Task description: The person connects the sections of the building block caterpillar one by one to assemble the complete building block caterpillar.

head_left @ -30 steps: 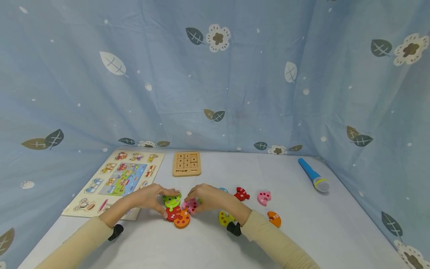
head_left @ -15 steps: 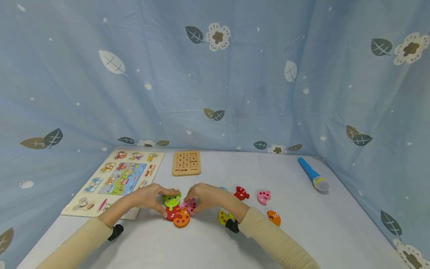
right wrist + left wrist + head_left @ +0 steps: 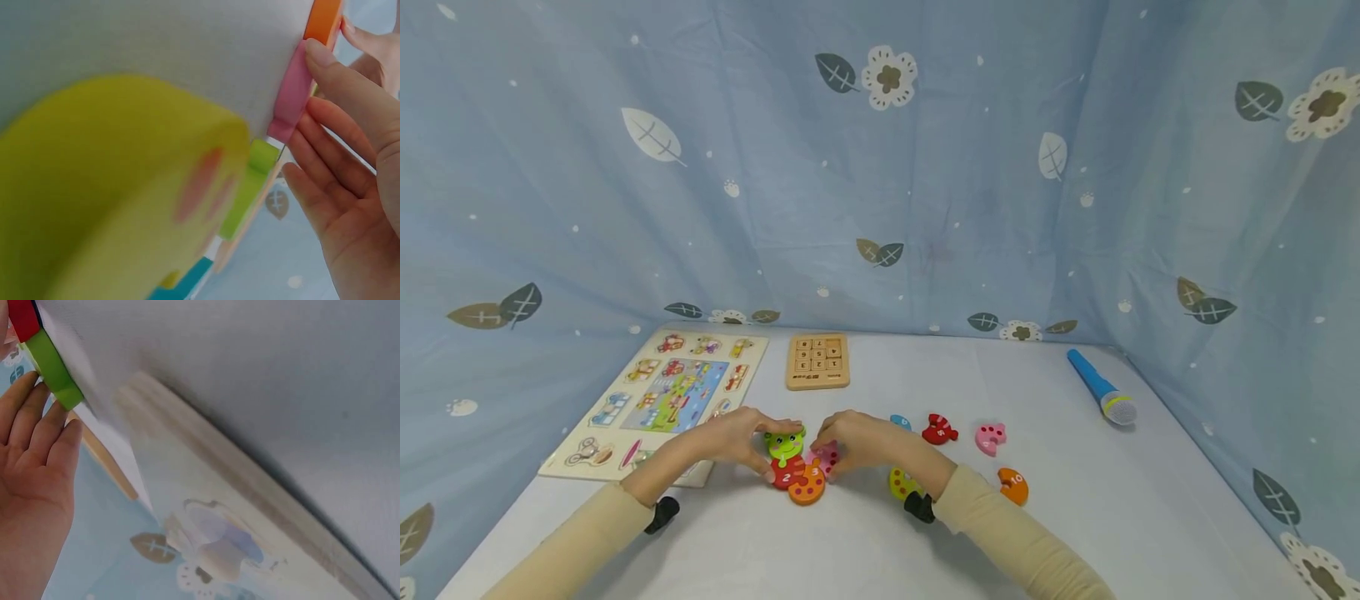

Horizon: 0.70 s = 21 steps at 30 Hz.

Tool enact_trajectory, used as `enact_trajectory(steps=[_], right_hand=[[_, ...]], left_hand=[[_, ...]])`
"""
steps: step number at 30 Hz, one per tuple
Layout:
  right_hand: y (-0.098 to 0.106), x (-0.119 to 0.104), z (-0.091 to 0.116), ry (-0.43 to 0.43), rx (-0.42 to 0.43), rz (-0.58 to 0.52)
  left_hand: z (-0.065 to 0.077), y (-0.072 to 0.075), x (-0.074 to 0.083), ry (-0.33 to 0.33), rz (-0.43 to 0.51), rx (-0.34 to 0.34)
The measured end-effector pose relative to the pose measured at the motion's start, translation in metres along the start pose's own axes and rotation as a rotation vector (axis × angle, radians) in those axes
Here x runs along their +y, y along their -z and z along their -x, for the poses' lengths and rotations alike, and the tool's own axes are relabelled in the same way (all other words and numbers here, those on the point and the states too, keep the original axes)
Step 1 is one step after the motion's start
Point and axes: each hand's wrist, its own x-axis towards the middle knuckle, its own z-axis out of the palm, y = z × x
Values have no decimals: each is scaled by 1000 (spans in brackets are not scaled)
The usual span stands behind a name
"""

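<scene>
My left hand [image 3: 733,437] holds a joined group of wooden puzzle pieces. Its fingers lie along the green face piece [image 3: 785,446], and the thumb is against the red piece numbered 2 [image 3: 785,475]. Attached to the red one is an orange spotted piece numbered 3 [image 3: 807,490]. With thumb and fingers my right hand [image 3: 861,439] pinches a pink spotted piece [image 3: 292,94], right up against the orange one. In the right wrist view a green piece [image 3: 250,194] lies just past the pink one. The right hand hides part of the pink piece in the head view.
Loose pieces lie to the right: yellow [image 3: 904,483], blue [image 3: 900,422], red [image 3: 938,429], pink [image 3: 990,438] and orange numbered 10 [image 3: 1013,487]. A picture puzzle board [image 3: 610,450] is at left, a wooden number slider [image 3: 817,382] behind, a toy microphone [image 3: 1101,387] at far right.
The right hand has turned slightly, and a green bit visible beside its fingers one second ago is now covered. The left hand and the joined pieces stay in place.
</scene>
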Motion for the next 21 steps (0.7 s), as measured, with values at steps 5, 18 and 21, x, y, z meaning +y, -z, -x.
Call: enact_trajectory(steps=[5,18,21], right_hand=[[-1,2,2,28,17,3],[-4,-3,5,0,23,-8],[-5,-4,6,-7,25,-5]], left_hand=[[0,0,2,5,6,-2],[0,-1,1,-13,7,-21],[0,-1,0,-20,8,-25]])
